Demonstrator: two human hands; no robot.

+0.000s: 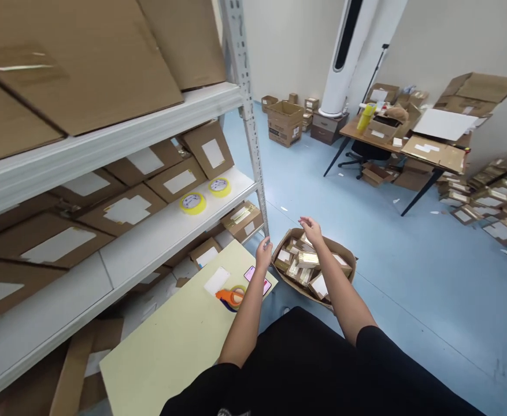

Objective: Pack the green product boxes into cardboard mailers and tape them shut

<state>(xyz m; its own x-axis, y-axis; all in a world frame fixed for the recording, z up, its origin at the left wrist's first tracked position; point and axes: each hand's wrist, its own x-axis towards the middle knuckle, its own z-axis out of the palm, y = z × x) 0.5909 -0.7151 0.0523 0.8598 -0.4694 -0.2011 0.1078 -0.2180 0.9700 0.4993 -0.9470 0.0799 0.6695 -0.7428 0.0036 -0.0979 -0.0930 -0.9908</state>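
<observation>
My left hand [263, 255] is raised over the corner of the pale yellow table [166, 329], close to the shelf post. Its fingers are curled closed, and what they hold, if anything, is too small to make out. Above the far side of a large open carton [348, 263], my right hand [312, 230] has its fingers partly stretched and apart, with nothing visible in them. Several small taped boxes [308, 259] fill that carton on the floor. On the table lie a phone [257, 280], an orange tape dispenser [230, 297] and a white paper sheet [217, 281].
A metal shelf rack [149, 248] at left carries labelled cartons and two yellow tape rolls [192, 203]. Across the blue floor stand an open carton [285, 123] and a cluttered desk [352, 128]. Small boxes [500, 199] are piled at far right.
</observation>
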